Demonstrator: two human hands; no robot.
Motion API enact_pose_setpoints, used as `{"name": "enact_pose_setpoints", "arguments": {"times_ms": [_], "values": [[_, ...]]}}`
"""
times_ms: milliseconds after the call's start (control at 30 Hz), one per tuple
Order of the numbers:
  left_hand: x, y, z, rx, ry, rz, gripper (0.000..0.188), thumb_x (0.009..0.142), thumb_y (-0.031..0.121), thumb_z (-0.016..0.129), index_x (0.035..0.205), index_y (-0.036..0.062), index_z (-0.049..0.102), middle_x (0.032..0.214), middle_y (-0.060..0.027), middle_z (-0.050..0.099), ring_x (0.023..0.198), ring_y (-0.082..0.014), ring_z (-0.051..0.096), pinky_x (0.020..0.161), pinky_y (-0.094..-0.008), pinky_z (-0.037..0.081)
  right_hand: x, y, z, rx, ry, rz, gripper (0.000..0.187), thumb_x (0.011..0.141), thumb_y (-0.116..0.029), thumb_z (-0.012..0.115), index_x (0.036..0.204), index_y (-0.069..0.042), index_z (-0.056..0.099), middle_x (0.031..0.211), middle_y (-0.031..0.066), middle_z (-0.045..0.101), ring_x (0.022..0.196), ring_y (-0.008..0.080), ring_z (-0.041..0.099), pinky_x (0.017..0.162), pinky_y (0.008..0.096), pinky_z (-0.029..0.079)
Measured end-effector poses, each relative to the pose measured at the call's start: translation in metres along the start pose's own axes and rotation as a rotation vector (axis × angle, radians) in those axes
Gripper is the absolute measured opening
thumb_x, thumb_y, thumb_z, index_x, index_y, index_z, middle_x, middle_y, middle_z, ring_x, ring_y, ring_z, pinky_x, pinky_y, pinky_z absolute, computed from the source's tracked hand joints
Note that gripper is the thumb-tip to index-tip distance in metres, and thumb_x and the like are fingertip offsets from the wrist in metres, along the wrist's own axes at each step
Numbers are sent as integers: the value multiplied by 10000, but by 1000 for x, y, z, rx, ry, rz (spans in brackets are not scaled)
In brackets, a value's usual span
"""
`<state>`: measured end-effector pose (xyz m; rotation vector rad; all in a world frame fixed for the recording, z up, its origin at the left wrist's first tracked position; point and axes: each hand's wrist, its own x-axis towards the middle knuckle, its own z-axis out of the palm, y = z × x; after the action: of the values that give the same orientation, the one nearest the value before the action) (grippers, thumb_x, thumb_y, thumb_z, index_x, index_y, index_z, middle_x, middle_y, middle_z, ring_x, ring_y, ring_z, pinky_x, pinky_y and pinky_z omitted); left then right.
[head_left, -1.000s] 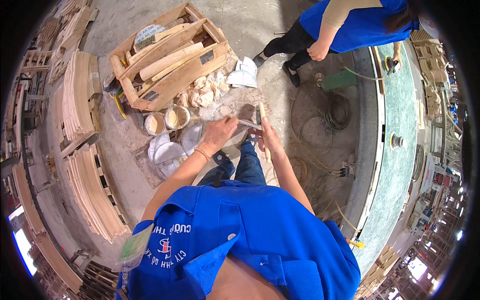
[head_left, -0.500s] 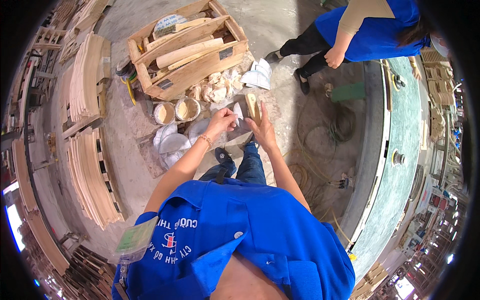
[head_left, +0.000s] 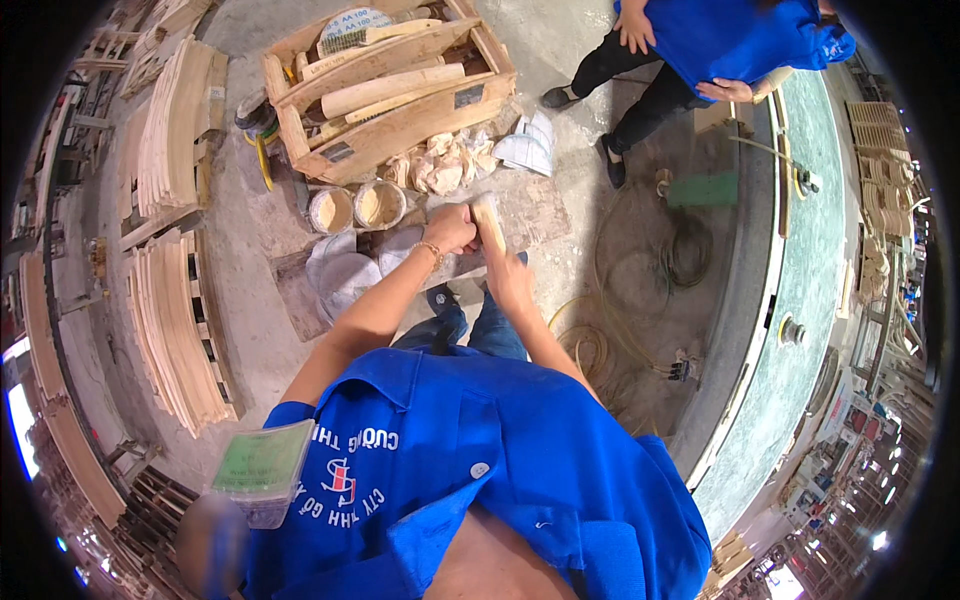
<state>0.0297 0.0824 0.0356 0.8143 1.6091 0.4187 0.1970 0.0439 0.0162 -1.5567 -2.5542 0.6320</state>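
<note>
My right hand (head_left: 511, 283) is closed round the lower end of a long, narrow, pale wooden block (head_left: 488, 224), which points away from me. Just left of it, my left hand (head_left: 452, 229) is curled into a fist against the block's side. Whatever it holds is hidden by the fingers. Below and left of that hand lie whitish round sheets (head_left: 347, 274) on a stained board on the floor. Two round tubs with beige contents, a left tub (head_left: 330, 211) and a right tub (head_left: 380, 205), stand beyond the sheets.
A wooden crate (head_left: 398, 122) of tools and wood pieces stands ahead, crumpled beige scraps (head_left: 442, 163) and folded white sheets (head_left: 527, 143) before it. A co-worker (head_left: 700, 45) stands ahead right by a long green-topped bench (head_left: 812, 260). Hoses (head_left: 583, 345) coil right; stacked boards (head_left: 170, 330) line the left.
The left hand has moved right and closed against the block; a white piece at its fingers is now hidden. The right fingers have wrapped round the block. The co-worker has shifted, hands now at the body.
</note>
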Motion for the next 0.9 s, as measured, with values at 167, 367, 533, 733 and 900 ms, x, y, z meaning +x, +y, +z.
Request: {"name": "enact_pose_setpoints", "arguments": {"times_ms": [167, 367, 533, 733, 900], "values": [[2, -11, -5, 166, 47, 79, 52, 811, 35, 506, 830, -2, 538, 685, -120, 681, 578, -189, 685, 473, -300, 537, -11, 3, -15, 52, -58, -6, 510, 965, -266, 445, 1448, -348, 308, 736, 226, 631, 610, 384, 643, 520, 496, 502], [4, -15, 2, 141, 85, 106, 43, 812, 29, 491, 834, 11, 523, 679, -125, 678, 561, -200, 682, 479, -323, 524, 11, -14, -16, 18, -29, 83, 492, 966, -259, 456, 1439, -333, 343, 718, 216, 626, 618, 388, 635, 524, 497, 498], [2, -15, 1, 155, 67, 159, 29, 806, 28, 498, 819, 3, 500, 654, -135, 662, 563, -206, 682, 510, -347, 531, -17, 4, -11, 53, -12, 21, 544, 939, -224, 494, 1443, -347, 332, 718, 206, 626, 595, 375, 631, 512, 491, 496], [7, -16, 3, 203, 89, 197, 76, 856, 36, 479, 790, 17, 445, 686, -144, 651, 598, -207, 691, 443, -313, 519, 23, -4, -10, 79, 33, 30, 610, 912, -183, 491, 1464, -340, 286, 718, 199, 616, 633, 373, 644, 518, 510, 500], [2, -14, -3, 141, 77, 121, 54, 823, 38, 489, 773, 18, 492, 663, -137, 664, 577, -204, 685, 501, -326, 528, -18, 5, -19, 39, -128, 50, 557, 941, -234, 476, 1459, -335, 298, 753, 215, 629, 636, 379, 649, 510, 503, 500]]}}
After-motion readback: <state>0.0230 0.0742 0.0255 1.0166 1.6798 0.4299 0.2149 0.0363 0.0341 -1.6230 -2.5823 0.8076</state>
